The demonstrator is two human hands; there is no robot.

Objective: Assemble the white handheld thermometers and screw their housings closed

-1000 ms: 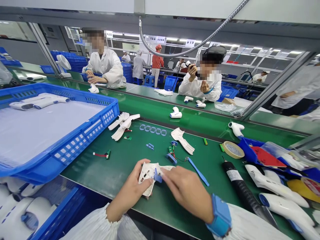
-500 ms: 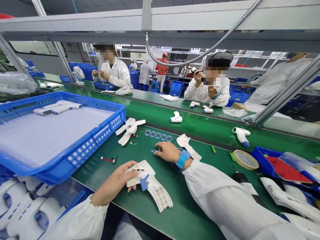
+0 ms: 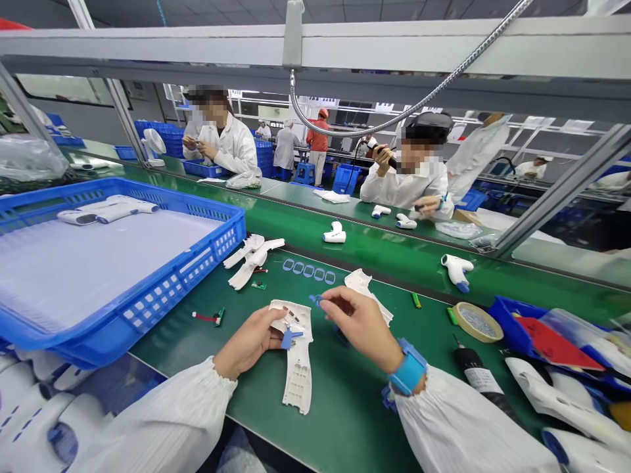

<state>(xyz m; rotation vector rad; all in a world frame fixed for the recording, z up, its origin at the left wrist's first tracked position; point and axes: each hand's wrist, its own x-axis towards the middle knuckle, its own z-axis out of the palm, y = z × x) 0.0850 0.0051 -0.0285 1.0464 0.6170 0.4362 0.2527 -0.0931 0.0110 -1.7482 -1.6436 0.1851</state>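
My left hand is closed round the upper edge of a white gun-shaped housing half, its ribbed inner side facing up. A blue trigger piece sits in the middle of that shell. Just right of it, my right hand pinches a small blue plastic part between thumb and fingertips, apart from the shell. Behind the right hand lies another white housing half, partly covered by the hand. A row of several blue frame-shaped pieces lies beyond my hands.
At left stands a blue crate holding white housings. White shells and a small green board with red wires lie near it. To the right are a tape roll, an electric screwdriver and a blue bin. Co-workers sit across the belt.
My right hand has come back toward me with the small blue part in its fingers. The housing half in my left hand has turned, its handle end now pointing more straight toward me.
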